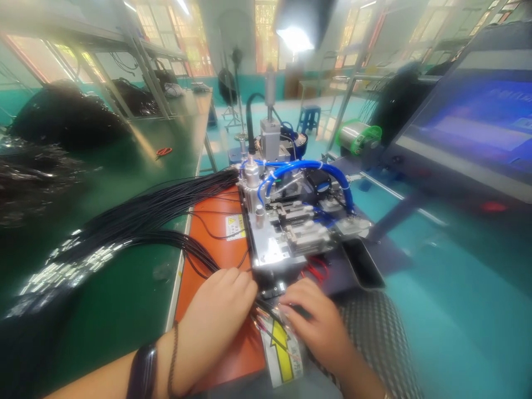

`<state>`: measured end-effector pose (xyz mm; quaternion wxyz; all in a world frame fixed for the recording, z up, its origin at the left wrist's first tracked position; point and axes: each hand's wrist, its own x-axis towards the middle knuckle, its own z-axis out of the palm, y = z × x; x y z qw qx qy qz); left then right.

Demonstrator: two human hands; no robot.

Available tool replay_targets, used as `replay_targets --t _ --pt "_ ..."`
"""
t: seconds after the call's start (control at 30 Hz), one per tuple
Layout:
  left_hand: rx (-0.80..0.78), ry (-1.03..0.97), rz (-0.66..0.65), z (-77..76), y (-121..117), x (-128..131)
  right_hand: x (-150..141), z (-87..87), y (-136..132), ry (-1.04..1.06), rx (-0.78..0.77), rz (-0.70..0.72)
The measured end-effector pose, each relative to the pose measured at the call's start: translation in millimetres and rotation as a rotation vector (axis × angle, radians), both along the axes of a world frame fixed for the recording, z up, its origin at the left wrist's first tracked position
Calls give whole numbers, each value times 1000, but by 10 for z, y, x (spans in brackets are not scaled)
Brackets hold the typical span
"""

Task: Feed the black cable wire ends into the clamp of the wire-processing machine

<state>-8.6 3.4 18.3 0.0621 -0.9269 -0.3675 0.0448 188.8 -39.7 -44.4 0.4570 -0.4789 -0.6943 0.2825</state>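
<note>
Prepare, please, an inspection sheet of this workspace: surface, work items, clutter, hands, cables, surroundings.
Surface: orange surface beside green table.
Work items: wire ends between the hands, near metal machine.
Clutter: dark phone beside the machine; red-handled scissors on green table.
Hands: left hand and right hand at the wire ends; grips unclear.
Cables: black bundle crosses green table; blue tubes arch over the machine.
Surroundings: screen at right, blue stool behind.

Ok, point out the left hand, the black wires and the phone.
Left hand [224,302], head view: back of the hand.
Black wires [153,206], head view: upper bunch, midway along.
Phone [363,264], head view: middle of its dark screen.
</note>
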Motion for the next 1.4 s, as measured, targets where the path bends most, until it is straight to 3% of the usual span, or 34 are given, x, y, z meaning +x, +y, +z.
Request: replay_targets --t 0.13,0.27,0.43,0.7,0.9,1.03,1.17,1.27,1.33,1.4 --pt "80 -83 -25 111 -3 -38 59 33 6 -31 6 137" --pt "164 -128 -131 181 18 -54 46 89 0 -28 18 248" --pt "56 -104 -148 172 21 -36 -82 95 13 64 39 116" --pt "-20 -269 -124 77 -27 -7 -78 15 59 -10 -81 -150" --pt "-121 -309 -71 -99 -22 98 -49 53 17 -85 101 -73" --pt "-127 -325 -99 -150 -32 111 -61 52 6 -69 127 -176" --pt "-119 -421 -37 -213 -69 100 -97 43 -42 -64 177 -248" --pt "-93 -478 -11 -244 -108 88 -137 22 -106 -98 274 -127" --pt "-64 -483 -11 -250 -129 83 -159 9 -133 -122 256 -74" --pt "-20 -472 -20 -251 -145 83 -172 8 -136 -91 195 -157"
